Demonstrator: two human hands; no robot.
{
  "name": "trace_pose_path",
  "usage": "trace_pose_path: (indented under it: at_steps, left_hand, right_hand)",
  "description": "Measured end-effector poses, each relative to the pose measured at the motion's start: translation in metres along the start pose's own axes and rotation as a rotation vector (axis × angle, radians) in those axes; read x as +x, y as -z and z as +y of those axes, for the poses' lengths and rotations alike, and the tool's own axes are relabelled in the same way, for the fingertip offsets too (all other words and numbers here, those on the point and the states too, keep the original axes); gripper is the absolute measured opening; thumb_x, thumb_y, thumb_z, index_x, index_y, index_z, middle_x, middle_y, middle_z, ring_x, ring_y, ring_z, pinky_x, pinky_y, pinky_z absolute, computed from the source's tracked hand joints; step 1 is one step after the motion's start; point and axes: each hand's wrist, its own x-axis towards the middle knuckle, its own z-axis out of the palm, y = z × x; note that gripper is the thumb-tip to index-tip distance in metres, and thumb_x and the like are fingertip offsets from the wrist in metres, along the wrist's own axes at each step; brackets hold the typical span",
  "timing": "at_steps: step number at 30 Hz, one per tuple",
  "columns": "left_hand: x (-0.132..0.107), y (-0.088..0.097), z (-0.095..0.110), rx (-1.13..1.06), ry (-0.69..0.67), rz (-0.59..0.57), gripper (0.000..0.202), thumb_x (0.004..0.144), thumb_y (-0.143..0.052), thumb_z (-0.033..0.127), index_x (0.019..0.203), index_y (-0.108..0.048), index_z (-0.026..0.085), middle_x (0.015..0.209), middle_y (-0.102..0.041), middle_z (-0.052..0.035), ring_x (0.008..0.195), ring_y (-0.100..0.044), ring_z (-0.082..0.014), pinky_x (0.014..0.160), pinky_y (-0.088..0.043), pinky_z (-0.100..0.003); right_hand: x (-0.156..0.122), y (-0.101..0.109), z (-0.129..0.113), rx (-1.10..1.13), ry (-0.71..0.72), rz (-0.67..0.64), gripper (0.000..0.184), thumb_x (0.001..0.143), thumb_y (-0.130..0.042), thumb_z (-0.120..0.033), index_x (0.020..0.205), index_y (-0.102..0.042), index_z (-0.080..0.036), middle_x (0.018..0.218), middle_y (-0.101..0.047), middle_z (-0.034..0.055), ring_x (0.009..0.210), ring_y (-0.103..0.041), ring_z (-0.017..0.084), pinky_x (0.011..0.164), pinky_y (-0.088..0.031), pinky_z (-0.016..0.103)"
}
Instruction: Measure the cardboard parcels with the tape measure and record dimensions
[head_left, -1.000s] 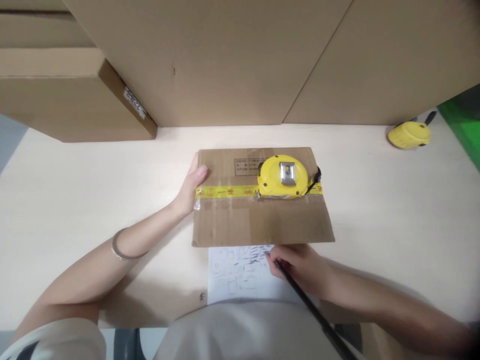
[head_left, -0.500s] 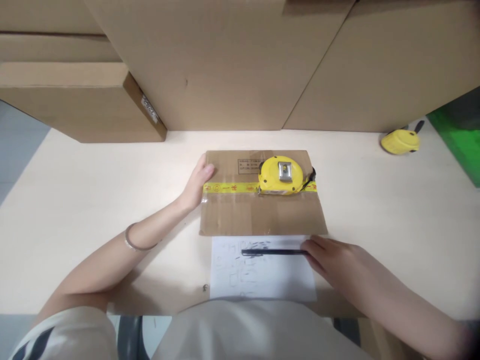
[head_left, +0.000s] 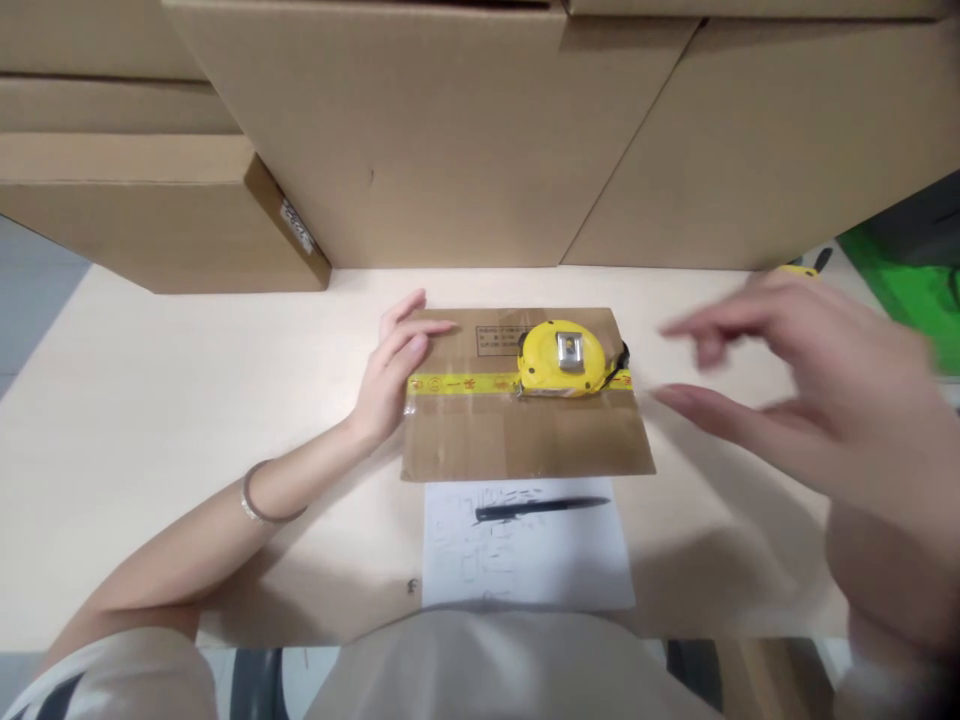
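Note:
A small cardboard box (head_left: 465,440) lies on the table with yellow printed tape across it. On its top sits a yellow tape measure (head_left: 561,358) with a metal clip and a black strap. My left hand (head_left: 390,375) rests against the box's left edge, fingers spread and one finger reaching over its top. To the right of the box my right hand (head_left: 810,390) hovers in the air, blurred, thumb and fingers apart and nothing between them. A black pen (head_left: 541,508) lies on a sheet of paper (head_left: 525,570) with drawn marks, in front of the box.
Large cardboard boxes (head_left: 442,140) stand along the back of the table (head_left: 150,420). Another cardboard box (head_left: 172,235) is at the back left. A second yellow tape measure (head_left: 801,271) shows partly behind my right hand. A green surface (head_left: 889,270) is at the far right.
My right hand has let go of the pen, now lying on the paper, and risen to the right of the box. The fingers of my left hand have loosened and spread.

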Motion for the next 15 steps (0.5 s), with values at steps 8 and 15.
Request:
trace_pose_path:
  at_steps: [8, 15]
  left_hand:
    - [0.0, 0.007, -0.01, -0.045, 0.01, -0.119, 0.028, 0.098, -0.054, 0.05, 0.105, -0.075, 0.034, 0.145, -0.057, -0.0009, 0.149, -0.04, -0.028, 0.126, -0.029, -0.055]
    - [-0.001, 0.005, -0.021, -0.186, 0.016, -0.156, 0.05, 0.104, -0.027, 0.056, 0.109, -0.073, 0.036, 0.148, -0.054, 0.0027, 0.147, -0.042, -0.026, 0.128, -0.026, -0.056]
  right_hand:
    - [0.082, -0.03, -0.014, 0.109, 0.104, -0.097, 0.064, 0.085, -0.056, -0.074, 0.125, -0.065, -0.025, 0.131, -0.066, 0.0112, 0.124, -0.059, 0.037, 0.108, -0.043, 0.058]
    - [0.069, -0.03, -0.025, 0.341, -0.059, -0.042, 0.072, 0.07, -0.083, -0.059, 0.13, -0.056, -0.029, 0.124, -0.07, 0.0072, 0.106, -0.069, 0.03, 0.088, -0.058, 0.044]
